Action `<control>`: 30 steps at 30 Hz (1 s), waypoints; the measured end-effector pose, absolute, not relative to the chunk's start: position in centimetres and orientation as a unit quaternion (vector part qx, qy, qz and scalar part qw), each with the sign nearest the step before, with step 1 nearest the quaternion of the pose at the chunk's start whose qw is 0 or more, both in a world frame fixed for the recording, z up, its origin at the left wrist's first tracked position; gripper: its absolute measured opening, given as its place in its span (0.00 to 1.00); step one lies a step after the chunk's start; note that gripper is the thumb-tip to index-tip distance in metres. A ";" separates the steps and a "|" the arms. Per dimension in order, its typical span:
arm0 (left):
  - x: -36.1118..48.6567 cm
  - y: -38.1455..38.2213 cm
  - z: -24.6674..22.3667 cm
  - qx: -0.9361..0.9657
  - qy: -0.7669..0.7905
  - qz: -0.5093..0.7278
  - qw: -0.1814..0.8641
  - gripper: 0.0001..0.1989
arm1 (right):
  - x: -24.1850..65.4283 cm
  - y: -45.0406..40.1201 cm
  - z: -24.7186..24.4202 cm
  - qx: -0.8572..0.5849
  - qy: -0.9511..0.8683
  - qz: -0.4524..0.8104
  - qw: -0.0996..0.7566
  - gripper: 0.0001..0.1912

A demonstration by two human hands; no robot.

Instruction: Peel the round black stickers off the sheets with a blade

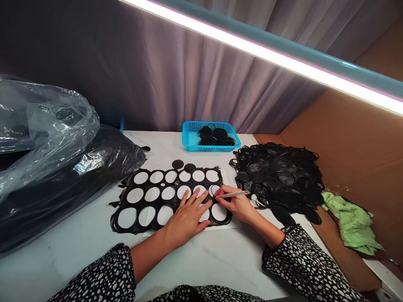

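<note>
My left hand (pixel 189 218) lies flat with its fingers apart on a black perforated sheet (pixel 144 195), pressing down near the lower right holes. The sheet has rows of round holes and rests on white paper (pixel 225 224), which shows through them. My right hand (pixel 234 204) pinches a slim silver tool (pixel 233 194), perhaps a craft knife. Its tip reaches the rim of a hole (pixel 214 190) near my left fingertips. Two loose black discs (pixel 178 164) lie just beyond the sheet's far edge.
A blue plastic basket (pixel 192 136) of black discs stands at the back. A large heap of black discs (pixel 277 178) lies to the right, with a green cloth (pixel 351 222) beyond it. Black plastic bags (pixel 78 176) fill the left of the white table (pixel 195 264).
</note>
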State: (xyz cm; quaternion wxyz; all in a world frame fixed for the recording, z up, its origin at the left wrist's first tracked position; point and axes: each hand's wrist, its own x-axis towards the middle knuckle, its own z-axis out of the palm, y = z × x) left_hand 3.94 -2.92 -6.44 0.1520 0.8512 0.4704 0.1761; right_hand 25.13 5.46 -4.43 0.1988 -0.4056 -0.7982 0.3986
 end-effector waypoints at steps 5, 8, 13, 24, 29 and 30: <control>4.2 -3.0 -6.4 0.872 0.424 0.197 0.147 0.17 | 24.9 4.5 -5.5 -0.337 -0.906 0.213 0.144 0.07; 4.2 -3.0 -6.5 0.871 0.417 0.212 0.153 0.17 | 25.1 5.8 -5.2 -0.317 -0.935 0.113 0.112 0.09; 3.9 -2.9 -6.2 0.871 0.416 0.208 0.159 0.16 | 28.1 12.3 -2.5 -0.543 -0.807 -0.011 0.234 0.08; 3.8 -6.1 -6.1 0.884 0.391 0.199 0.160 0.20 | 27.4 2.1 -2.2 -0.477 -0.727 0.427 0.250 0.11; 3.9 -6.0 -6.3 0.892 0.394 0.174 0.138 0.23 | 26.2 -1.8 -4.1 -0.478 -0.718 0.442 0.247 0.10; 3.9 -6.0 -6.3 0.893 0.395 0.169 0.134 0.24 | 26.2 -2.0 -4.3 -0.479 -0.719 0.437 0.251 0.09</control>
